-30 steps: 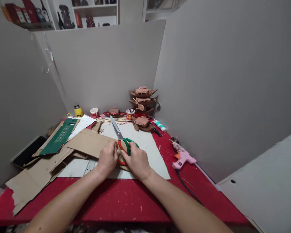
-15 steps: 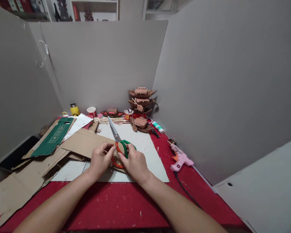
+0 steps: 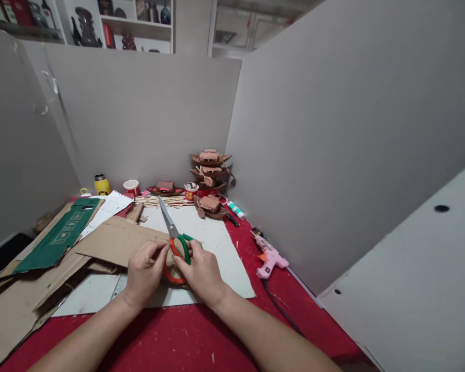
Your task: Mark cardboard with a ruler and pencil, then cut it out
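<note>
A pair of scissors [image 3: 172, 230] with one orange and one green handle is in the middle, its blades together and pointing away to the upper left. My right hand [image 3: 204, 269] is closed about the green handle, with the thumb reaching over the loops. On the other side, my left hand [image 3: 146, 271] has thumb and forefinger pinched at the edge of the orange loop. Whether that pinch grips the loop or some small thing, I cannot tell. Below and behind the scissors lies a flat piece of brown cardboard [image 3: 118, 238], over a white sheet [image 3: 217, 258].
Green-printed cardboard [image 3: 67, 227] and more cardboard pieces are stacked on the left. Small brown model boats [image 3: 210, 170], thin sticks [image 3: 158, 201], paper cups [image 3: 132, 187] and a yellow bottle [image 3: 102, 185] line the back. A pink glue gun [image 3: 270, 258] rests on the red cloth [image 3: 170, 341] at right.
The view has turned slightly right and tilted up, so everything sits further left and lower in the picture. Both hands keep nearly the same pose at the scissors.
</note>
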